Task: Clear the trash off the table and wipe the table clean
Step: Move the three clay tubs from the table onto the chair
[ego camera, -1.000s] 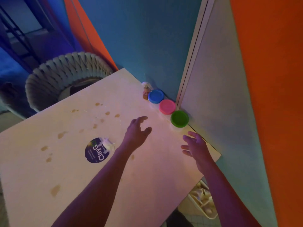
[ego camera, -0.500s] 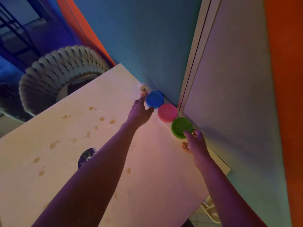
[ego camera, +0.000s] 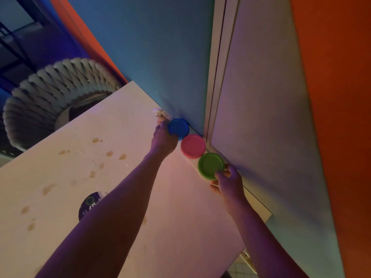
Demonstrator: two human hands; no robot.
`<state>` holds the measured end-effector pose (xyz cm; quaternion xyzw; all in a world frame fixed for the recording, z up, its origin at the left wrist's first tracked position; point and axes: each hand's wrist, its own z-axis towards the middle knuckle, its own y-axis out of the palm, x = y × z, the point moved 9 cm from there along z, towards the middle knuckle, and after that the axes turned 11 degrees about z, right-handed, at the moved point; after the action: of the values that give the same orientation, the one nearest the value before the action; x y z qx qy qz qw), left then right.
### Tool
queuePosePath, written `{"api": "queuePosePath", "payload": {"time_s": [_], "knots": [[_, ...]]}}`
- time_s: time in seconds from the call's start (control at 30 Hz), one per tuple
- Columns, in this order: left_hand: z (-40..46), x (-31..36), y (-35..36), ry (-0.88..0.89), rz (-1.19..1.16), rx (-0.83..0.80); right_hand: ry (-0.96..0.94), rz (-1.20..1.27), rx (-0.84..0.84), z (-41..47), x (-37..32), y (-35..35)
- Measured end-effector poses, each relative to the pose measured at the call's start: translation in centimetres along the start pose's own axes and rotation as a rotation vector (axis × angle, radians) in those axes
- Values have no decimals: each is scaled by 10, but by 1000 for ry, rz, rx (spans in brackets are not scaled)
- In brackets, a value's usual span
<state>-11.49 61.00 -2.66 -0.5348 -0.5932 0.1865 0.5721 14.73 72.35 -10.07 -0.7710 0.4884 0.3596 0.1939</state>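
Observation:
Three small tubs line the far edge of the pale table (ego camera: 124, 197) against the blue wall: one with a blue lid (ego camera: 179, 128), one with a pink lid (ego camera: 193, 146), one with a green lid (ego camera: 210, 165). My left hand (ego camera: 163, 138) grips the blue-lidded tub from its near side. My right hand (ego camera: 228, 184) grips the green-lidded tub, fingers curled round its near rim. A small clear item (ego camera: 160, 114) stands just beyond the blue tub. Brown spill spots (ego camera: 109, 153) dot the tabletop. A dark round lid with print (ego camera: 89, 203) lies partly under my left forearm.
A woven round chair (ego camera: 50, 97) stands past the table's far left edge. A white panel (ego camera: 261, 117) meets the blue wall at the corner behind the tubs. A bin (ego camera: 248, 257) shows below the table's right corner.
Both hands reached forward from mid-table to the tubs; the left closed on the blue-lidded tub and the right on the green-lidded one. The view moved closer to the wall.

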Motion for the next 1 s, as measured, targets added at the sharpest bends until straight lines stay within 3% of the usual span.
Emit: {"api": "queuePosePath", "payload": {"time_s": [0.37,0.77,1.0], "knots": [[-49,-22,-3,-115,-268,36,-116,-77,-2,-30,-7,-22],[-151,-81,-31,-68,-431,0,-212,-123,-60,-103,-10,-40],[-205,-115,-51,-31,-484,60,-305,-84,-52,-145,-8,-47]]}}
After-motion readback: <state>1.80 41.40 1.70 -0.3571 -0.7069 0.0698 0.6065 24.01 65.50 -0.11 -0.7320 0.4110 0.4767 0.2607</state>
